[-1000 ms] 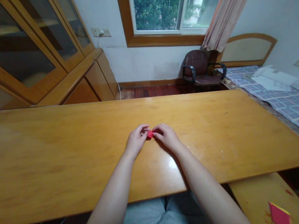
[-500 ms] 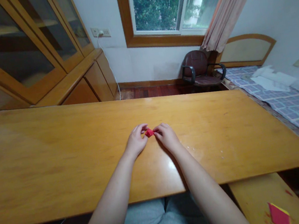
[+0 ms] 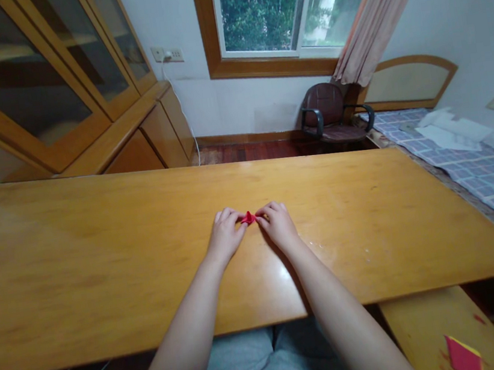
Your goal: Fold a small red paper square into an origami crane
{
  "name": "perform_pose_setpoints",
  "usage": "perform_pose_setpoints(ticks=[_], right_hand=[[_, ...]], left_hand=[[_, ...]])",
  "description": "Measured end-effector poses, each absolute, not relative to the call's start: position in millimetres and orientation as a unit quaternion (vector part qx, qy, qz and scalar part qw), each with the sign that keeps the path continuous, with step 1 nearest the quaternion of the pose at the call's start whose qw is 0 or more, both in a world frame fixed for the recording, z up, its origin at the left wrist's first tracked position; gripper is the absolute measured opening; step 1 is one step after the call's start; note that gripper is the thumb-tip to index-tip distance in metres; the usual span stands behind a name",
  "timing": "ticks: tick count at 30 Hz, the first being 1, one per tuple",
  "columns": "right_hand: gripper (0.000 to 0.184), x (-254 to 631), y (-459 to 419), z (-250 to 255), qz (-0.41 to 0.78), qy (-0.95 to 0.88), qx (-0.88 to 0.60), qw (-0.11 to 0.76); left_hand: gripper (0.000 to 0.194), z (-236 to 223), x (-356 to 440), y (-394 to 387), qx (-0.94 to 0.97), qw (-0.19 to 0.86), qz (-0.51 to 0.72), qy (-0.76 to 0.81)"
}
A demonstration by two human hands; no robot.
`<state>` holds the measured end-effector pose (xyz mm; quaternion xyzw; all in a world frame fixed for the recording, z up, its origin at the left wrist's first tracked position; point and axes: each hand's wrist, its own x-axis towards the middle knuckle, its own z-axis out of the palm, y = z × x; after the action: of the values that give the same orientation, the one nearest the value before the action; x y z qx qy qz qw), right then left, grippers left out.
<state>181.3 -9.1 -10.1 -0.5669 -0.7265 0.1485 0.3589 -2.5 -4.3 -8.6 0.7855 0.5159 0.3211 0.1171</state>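
A: ok so what's at the far left?
B: glass-front cabinet (image 3: 134,154), just past the wooden table (image 3: 79,261). Then the left hand (image 3: 226,234), fingers curled, thumb and fingertips nearly together, pinching the left end of a small red folded piece (image 3: 249,217), paper by the look of it.
A: and that piece is where exactly?
B: right between the hands, near the middle of the table. Can't tell if it's touching the wood. A bit pokes up in the middle, and I'd guess they're gripping just the ends so the folds don't get squashed.
A: right hand?
B: the right hand (image 3: 277,225) is nearly closed too, thumb and fingertips pinching the other end. Imo one hand per side keeps something that tiny steady, and hands low over the table helps.
A: anything further right?
B: brown chair (image 3: 324,105) by the wall, then a lower wooden surface (image 3: 419,320) with a flat red piece with a yellow edge (image 3: 464,356) on it. Off to the side like that, it's out of the hands' way but probably reachable.
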Motion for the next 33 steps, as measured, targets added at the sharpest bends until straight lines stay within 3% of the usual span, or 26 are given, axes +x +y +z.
perform_pose_setpoints(ticks=[10,15,24,33], right_hand=[[0.007,182,-8,-9,0.155,-0.739,-0.559,0.343],[0.009,181,-11,-5,0.165,-0.748,-0.545,0.340],[0.018,181,-13,-4,0.203,-0.755,-0.490,0.385],[0.019,182,-15,-1,0.258,-0.729,-0.492,0.400]], left_hand=[[0.018,-5,-1,-5,0.704,0.312,0.377,0.514],[0.022,-3,-2,-5,0.665,0.357,0.405,0.517],[0.034,-7,-6,-3,0.564,0.502,0.457,0.470],[0.040,0,-5,-3,0.525,0.538,0.461,0.472]])
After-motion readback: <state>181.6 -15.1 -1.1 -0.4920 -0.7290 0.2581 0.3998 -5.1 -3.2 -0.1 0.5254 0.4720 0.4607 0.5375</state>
